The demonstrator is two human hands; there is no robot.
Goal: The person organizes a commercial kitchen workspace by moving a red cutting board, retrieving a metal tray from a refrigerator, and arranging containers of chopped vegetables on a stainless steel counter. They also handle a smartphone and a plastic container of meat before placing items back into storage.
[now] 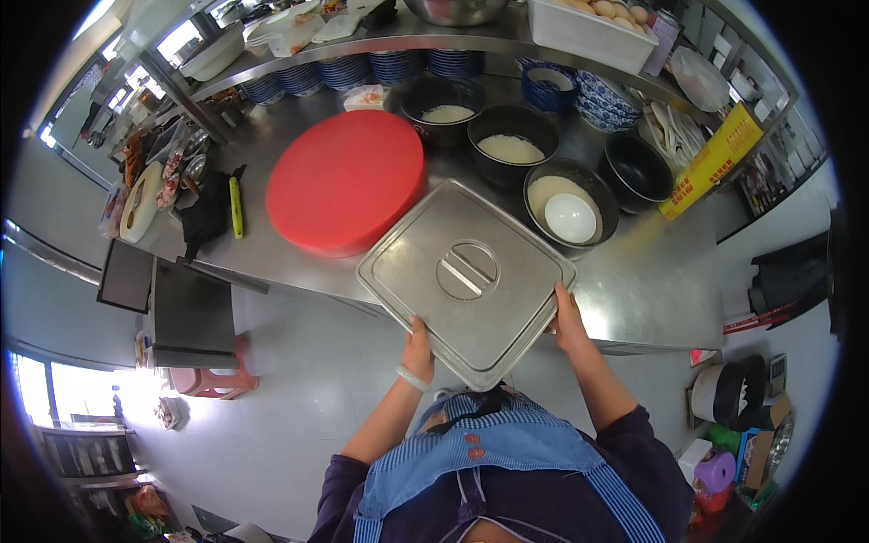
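Observation:
Between my hands is a stainless steel pan lid (407,261) with a recessed bar handle at its centre. My left hand (418,351) grips its near left edge, thumb on top. On its right edge my right hand (565,317) holds on the same way. The lid is turned cornerwise, its far part over the steel worktop (652,285) and its near corner close to my apron. Whether a pan is beneath it I cannot tell. Just beyond its right side stands a black bowl (606,192) of pale grain, with a small white bowl (571,218) lying in the grain.
A round red chopping board (346,183) lies left of the lid. Farther back are black bowls (514,136) with pale contents, an empty black bowl (637,170) and a yellow box (713,161). A yellow-handled tool (235,207) lies left. A shelf (475,45) overhangs stacked blue dishes (399,66).

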